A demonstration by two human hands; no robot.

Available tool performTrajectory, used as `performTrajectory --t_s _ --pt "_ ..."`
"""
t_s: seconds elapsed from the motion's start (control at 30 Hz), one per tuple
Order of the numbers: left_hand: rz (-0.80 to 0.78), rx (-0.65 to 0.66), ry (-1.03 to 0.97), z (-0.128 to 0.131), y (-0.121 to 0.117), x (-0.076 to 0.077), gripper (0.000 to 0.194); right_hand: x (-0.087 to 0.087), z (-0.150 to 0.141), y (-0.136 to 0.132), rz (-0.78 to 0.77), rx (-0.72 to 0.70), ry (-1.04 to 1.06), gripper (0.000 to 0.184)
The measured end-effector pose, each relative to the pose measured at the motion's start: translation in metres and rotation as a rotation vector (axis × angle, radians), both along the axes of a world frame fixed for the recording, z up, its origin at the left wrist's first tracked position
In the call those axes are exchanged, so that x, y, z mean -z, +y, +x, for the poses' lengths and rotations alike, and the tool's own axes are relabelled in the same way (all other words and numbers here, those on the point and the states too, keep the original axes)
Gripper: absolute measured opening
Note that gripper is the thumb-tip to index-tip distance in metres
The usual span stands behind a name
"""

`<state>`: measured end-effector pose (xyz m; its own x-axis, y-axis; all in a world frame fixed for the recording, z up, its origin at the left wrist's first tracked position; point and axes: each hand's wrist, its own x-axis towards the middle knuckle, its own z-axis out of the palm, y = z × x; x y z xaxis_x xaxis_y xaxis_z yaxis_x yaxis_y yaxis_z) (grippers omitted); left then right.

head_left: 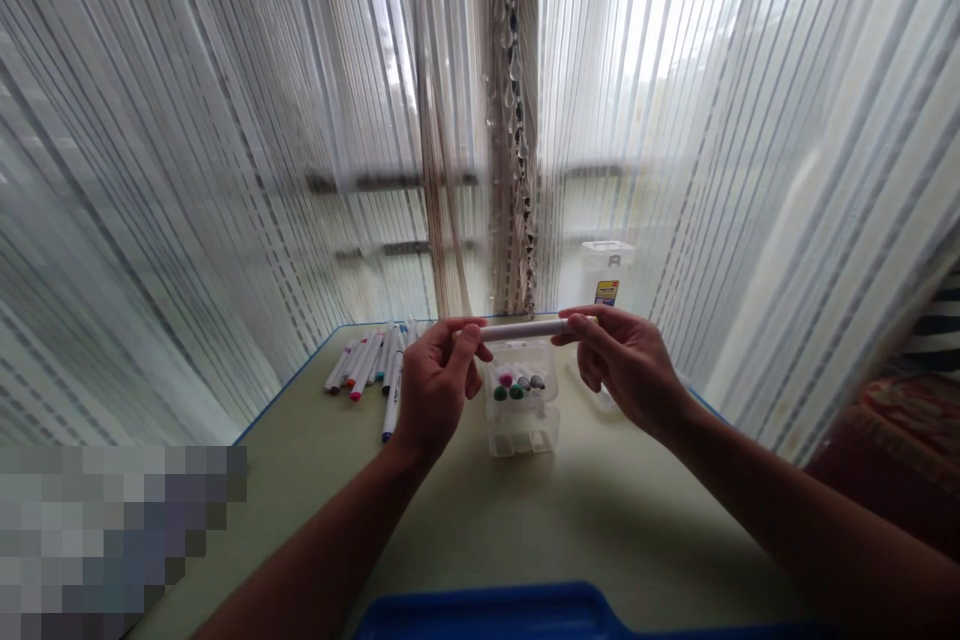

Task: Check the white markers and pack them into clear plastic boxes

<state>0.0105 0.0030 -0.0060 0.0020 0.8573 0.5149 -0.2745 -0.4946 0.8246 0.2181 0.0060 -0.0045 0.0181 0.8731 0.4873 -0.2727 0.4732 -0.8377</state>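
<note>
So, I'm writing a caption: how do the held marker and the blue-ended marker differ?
The held marker is up between left hand and right hand; the blue-ended marker lies on the table. The held marker runs sideways; the blue-ended marker points its blue end toward the person. Both barrels are white.

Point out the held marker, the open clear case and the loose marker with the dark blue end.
Held marker (523,330): head view, middle of the white barrel.
Open clear case (523,443): head view, lower front section.
Loose dark-blue-ended marker (392,402): head view, white barrel.
</note>
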Motion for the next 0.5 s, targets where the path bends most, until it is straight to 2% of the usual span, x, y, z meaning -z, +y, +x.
performTrajectory --t_s 0.27,0.5 --pt "-0.014 -0.019 0.070 -0.0015 -0.0025 -0.0001 0.029 0.0025 0.0020 0.0005 -0.009 -0.018 -0.005 0.024" --pt "-0.013 0.010 -0.009 -0.0003 -0.0036 -0.0008 0.030 -0.0029 -0.0008 -0.0045 -0.066 -0.060 0.011 0.029"
